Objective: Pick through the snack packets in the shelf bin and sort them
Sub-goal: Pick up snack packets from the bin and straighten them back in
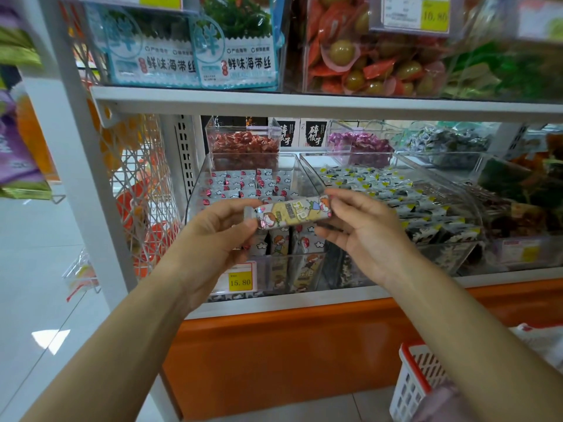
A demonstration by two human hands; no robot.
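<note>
A small snack packet (294, 212) with a cartoon print lies sideways in the air in front of a clear shelf bin (198, 184). My left hand (219, 236) pinches its left end and my right hand (362, 226) pinches its right end. The bin behind holds several packets of the same kind (243, 185), standing in rows. A yellow price tag (240, 281) reading 15.80 hangs on the bin's front.
A second clear bin (396, 190) of black and yellow packets stands to the right. Smaller bins of red (243, 143) and purple sweets (359, 144) sit behind. The upper shelf (304, 102) overhangs. A white and red basket (417, 382) stands on the floor at lower right.
</note>
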